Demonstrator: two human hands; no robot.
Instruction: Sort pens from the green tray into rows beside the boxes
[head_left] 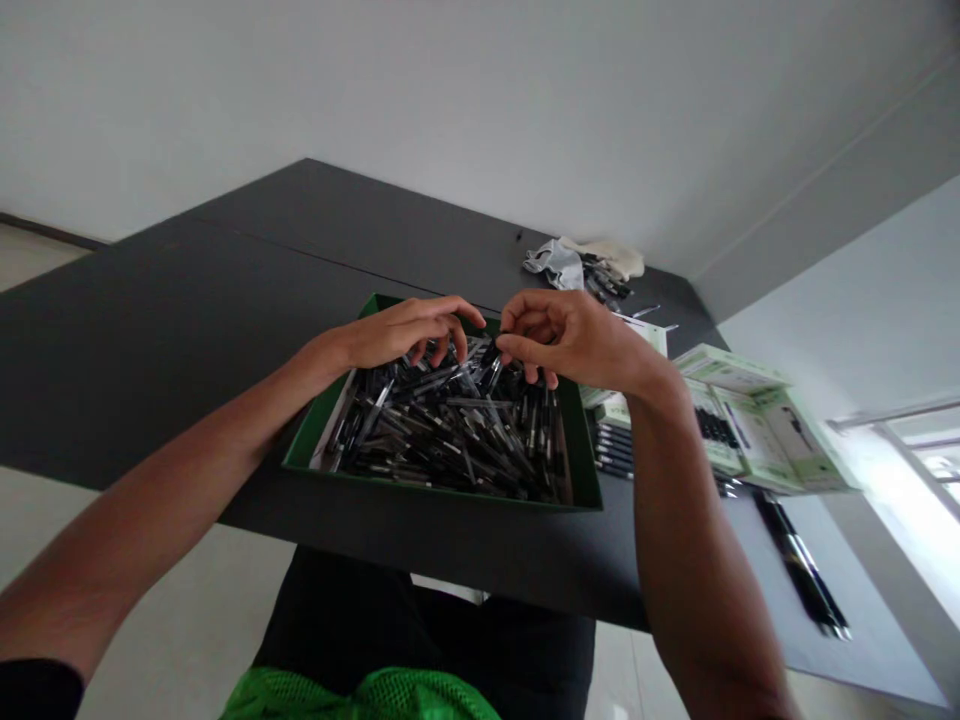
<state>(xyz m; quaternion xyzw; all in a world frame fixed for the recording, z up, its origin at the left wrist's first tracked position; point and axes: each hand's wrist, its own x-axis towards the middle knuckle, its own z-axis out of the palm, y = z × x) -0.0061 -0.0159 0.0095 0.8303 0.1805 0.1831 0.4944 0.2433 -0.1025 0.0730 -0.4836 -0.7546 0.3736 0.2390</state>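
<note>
A green box (592, 465) full of loose pens (450, 430) with clear barrels and black parts stands on the dark table in front of me. My left hand (416, 330) hovers over the back left of the pile, its fingers bent and apart, holding nothing that I can see. At the back right of the box, my right hand (555, 335) pinches the dark end of a pen (491, 355) between thumb and index finger. Its other fingers hang curled above the pens, and part of the held pen is lost against the pile.
Right of the box, several pens (615, 450) lie in a row beside open pale green cartons (780, 430). Further right is a bundle of dark pens (802, 565). A crumpled grey-white cloth (559, 262) and more pens sit near the wall. The dark table (225, 270) extends left.
</note>
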